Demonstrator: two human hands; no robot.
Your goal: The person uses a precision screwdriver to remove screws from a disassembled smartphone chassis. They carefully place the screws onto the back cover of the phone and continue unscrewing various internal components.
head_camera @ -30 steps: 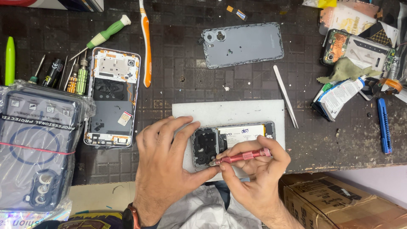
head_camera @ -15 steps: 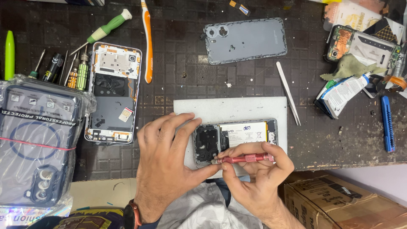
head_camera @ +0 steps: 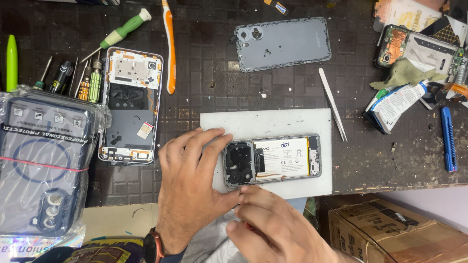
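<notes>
Nearest, the right hand (head_camera: 278, 229) lies curled at the table's edge just below the opened phone (head_camera: 272, 159), fingers drawn together; something reddish shows beneath them, too hidden to tell what it is or whether it is pinched. The left hand (head_camera: 192, 187) is spread flat, its fingertips pressing the phone's left end and the white mat (head_camera: 273, 122) under it — a smooth, pale rectangular pad. The phone lies lengthwise on the near part of the mat, back removed: a grey metal frame, a dark camera block at the left, a white-labelled battery filling the middle. A brown cardboard box (head_camera: 390, 229) sits near right, below the table. At the near left is a clear crinkled plastic bag of phone cases (head_camera: 44, 160) banded with a red elastic. Farther left on the dark, gridded work mat (head_camera: 195, 97) lies a second opened phone (head_camera: 129, 104), upright, its white shielding and black interior exposed. Slim metal tweezers (head_camera: 332, 103) lie right of the white mat. Beyond, a grey-blue phone back cover (head_camera: 282, 44), scuffed around its rim, an orange toothbrush (head_camera: 169, 46) and a green-handled screwdriver (head_camera: 119, 35).
</notes>
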